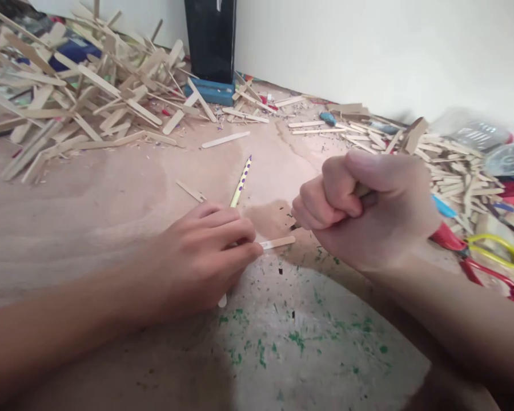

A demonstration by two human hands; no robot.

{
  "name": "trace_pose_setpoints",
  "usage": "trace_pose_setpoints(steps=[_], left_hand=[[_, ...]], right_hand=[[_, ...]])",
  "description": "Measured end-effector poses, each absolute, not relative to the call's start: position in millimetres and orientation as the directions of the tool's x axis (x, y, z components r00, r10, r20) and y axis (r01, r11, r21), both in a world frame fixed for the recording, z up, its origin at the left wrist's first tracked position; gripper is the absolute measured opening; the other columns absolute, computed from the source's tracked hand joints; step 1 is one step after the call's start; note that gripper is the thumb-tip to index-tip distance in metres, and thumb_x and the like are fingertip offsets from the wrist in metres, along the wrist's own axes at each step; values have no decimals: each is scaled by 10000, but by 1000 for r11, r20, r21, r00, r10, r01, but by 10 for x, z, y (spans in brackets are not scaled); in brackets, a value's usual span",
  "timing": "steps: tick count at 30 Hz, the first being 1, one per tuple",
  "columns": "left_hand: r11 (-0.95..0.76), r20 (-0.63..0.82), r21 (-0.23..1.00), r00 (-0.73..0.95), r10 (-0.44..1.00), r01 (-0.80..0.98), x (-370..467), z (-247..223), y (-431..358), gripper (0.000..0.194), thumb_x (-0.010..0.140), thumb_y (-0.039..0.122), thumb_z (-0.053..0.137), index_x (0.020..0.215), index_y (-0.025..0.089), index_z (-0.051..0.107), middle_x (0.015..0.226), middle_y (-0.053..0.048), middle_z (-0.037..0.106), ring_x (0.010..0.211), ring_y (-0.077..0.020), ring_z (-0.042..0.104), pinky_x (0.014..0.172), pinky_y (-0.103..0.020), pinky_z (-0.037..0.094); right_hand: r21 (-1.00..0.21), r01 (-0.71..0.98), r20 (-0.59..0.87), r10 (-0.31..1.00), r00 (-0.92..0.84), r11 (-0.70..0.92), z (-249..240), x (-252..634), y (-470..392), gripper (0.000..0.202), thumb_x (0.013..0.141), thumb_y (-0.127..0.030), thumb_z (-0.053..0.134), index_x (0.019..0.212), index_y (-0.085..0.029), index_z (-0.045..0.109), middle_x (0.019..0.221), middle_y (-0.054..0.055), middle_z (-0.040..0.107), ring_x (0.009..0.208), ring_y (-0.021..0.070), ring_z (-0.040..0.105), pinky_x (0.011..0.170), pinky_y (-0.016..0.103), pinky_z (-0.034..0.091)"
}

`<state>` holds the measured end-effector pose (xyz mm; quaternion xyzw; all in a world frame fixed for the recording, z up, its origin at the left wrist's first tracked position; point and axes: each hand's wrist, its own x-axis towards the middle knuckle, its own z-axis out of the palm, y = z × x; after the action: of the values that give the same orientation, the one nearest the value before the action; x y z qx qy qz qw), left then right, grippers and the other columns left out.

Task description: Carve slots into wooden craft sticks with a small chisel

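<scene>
My left hand (216, 242) rests low on the table, its fingers closed and pressing down on a wooden craft stick (280, 243), whose tip sticks out past the fingertips. A pale rounded end, perhaps of another stick, shows under the palm. Just beyond the hand lies a pale yellow pencil (242, 181) with purple dots, and left of it a short stick piece (189, 190). Raised above the table on the right, my right hand (364, 208) is curled into a fist. Whatever the fist may hold is hidden by the fingers.
A large heap of craft sticks (107, 85) fills the back left; another pile (458, 177) lies at right. A dark tapered block (211, 40) stands on a blue base (209, 90). Red-and-yellow handled pliers (462, 251) lie beside my right wrist. Clear plastic containers (482, 134) sit far right.
</scene>
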<state>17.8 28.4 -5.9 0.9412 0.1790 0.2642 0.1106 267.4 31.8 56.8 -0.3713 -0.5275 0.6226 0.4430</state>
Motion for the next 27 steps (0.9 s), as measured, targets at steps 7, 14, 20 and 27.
trace_pose_setpoints(steps=[7, 14, 20, 27], left_hand=[[-912, 445, 309, 806, 390, 270, 165, -65, 280, 222, 1103, 77, 592, 972, 215, 706, 1060, -42, 797, 924, -209, 669, 927, -393, 496], [-902, 437, 324, 801, 410, 285, 162, -61, 258, 223, 1134, 82, 571, 1022, 218, 708, 1076, -33, 805, 956, -200, 673, 952, -394, 504], [-922, 451, 294, 814, 366, 251, 164, -38, 308, 206, 1120, 69, 575, 1057, 185, 734, 1077, -57, 816, 942, -214, 697, 922, -392, 513], [-904, 480, 343, 779, 404, 257, 162, -91, 257, 212, 1107, 50, 578, 1037, 206, 703, 1059, -39, 789, 966, -208, 682, 964, -387, 507]], right_hand=[[-983, -182, 82, 917, -390, 10, 645, 2706, 336, 499, 961, -227, 555, 562, -192, 259, 528, -37, 154, 488, 97, 237, 521, 308, 255], [-968, -238, 127, 968, -214, 74, 649, 2537, 327, 496, 749, -217, 610, 517, -191, 172, 524, -36, 82, 474, 81, 160, 510, 338, 112], [-974, -225, 81, 918, -388, -9, 614, 2599, 315, 461, 913, -152, 551, 544, -202, 279, 522, -38, 166, 485, 95, 225, 515, 322, 242], [-960, -279, 125, 920, -371, 17, 570, 2512, 279, 536, 1010, -235, 538, 567, -220, 238, 547, -45, 167, 494, 102, 208, 546, 340, 227]])
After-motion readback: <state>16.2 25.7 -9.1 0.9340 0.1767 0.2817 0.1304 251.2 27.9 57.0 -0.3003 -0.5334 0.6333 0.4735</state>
